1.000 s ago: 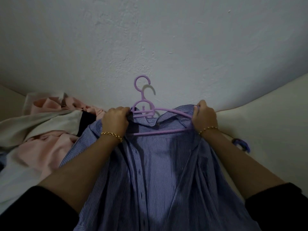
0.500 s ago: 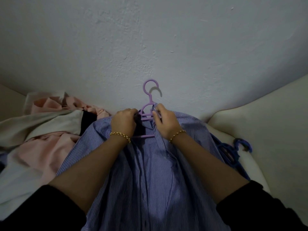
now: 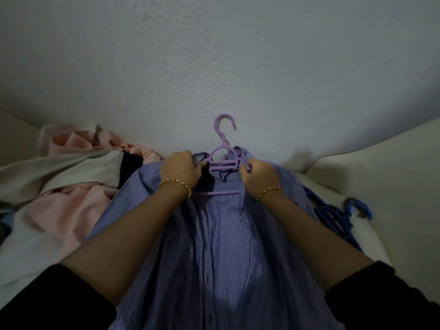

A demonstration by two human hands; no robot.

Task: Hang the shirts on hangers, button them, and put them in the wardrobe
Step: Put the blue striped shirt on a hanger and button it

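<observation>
Striped shirt [image 3: 221, 246] collar held by both hands on lilac hanger [image 3: 223, 160].

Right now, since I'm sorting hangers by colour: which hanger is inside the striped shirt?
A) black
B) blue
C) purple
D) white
C: the purple hanger sits in the collar of the striped shirt; the blue hangers lie to its right.

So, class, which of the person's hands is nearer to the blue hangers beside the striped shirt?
Right. The right hand pinches the collar of the striped shirt on the side toward the blue hangers; the left hand holds the collar's far side, across the purple hanger.
</observation>
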